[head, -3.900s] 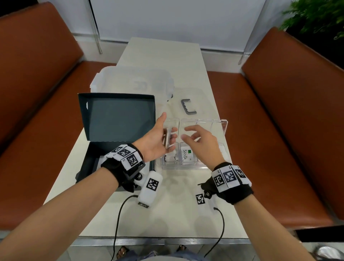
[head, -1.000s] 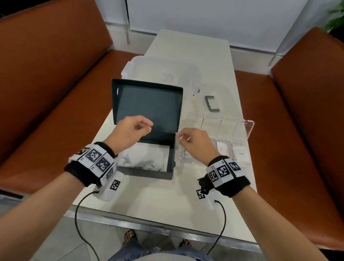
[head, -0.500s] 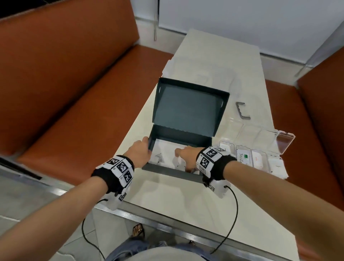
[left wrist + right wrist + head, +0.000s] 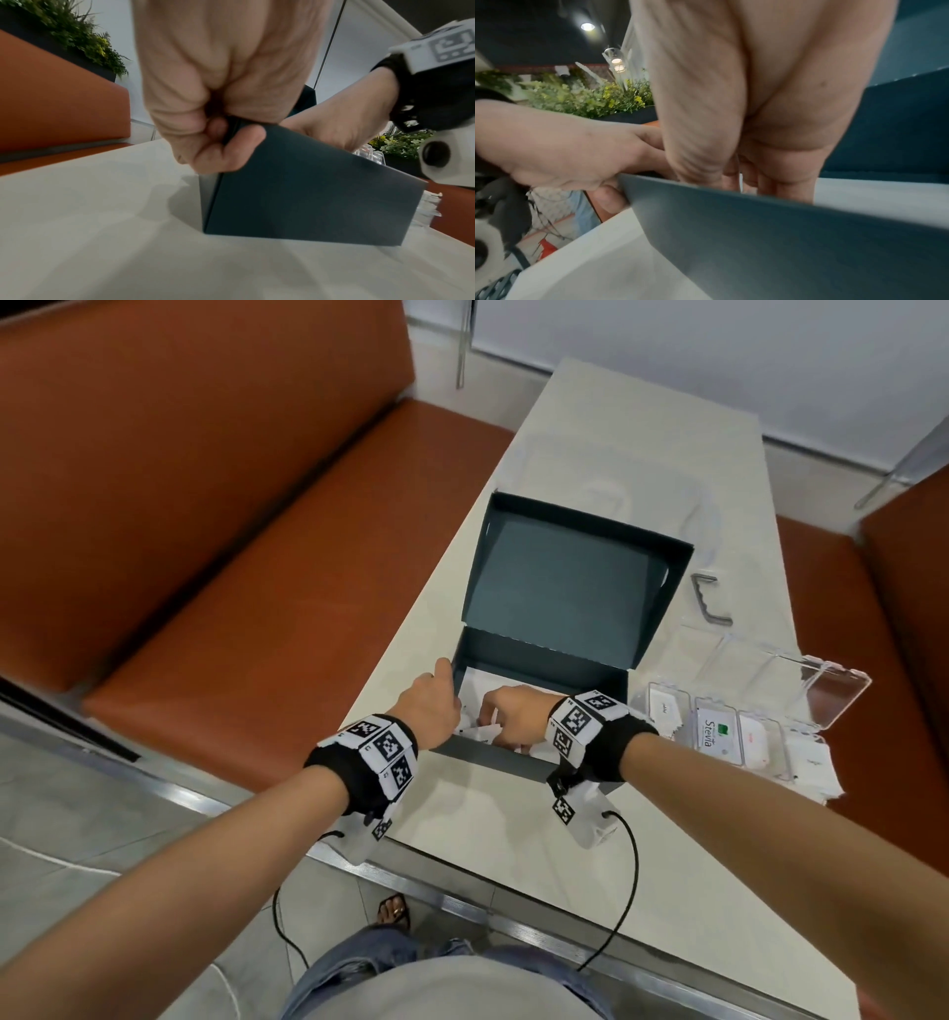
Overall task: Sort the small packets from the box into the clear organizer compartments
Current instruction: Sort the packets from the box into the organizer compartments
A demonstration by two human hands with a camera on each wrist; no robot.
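The box (image 4: pixel 539 711) is steadied at its near-left corner by the left hand (image 4: pixel 429 706), thumb and fingers pinching the wall. The packets (image 4: pixel 482 729) lie directly under the right hand (image 4: pixel 513 716); whether its grip holds one cannot be told. The organizer (image 4: pixel 744 726) stands right of the box.

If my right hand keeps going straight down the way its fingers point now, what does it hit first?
Most likely the loose white packets on the floor of the dark box. The right hand already reaches down inside it, though depth there is unclear.
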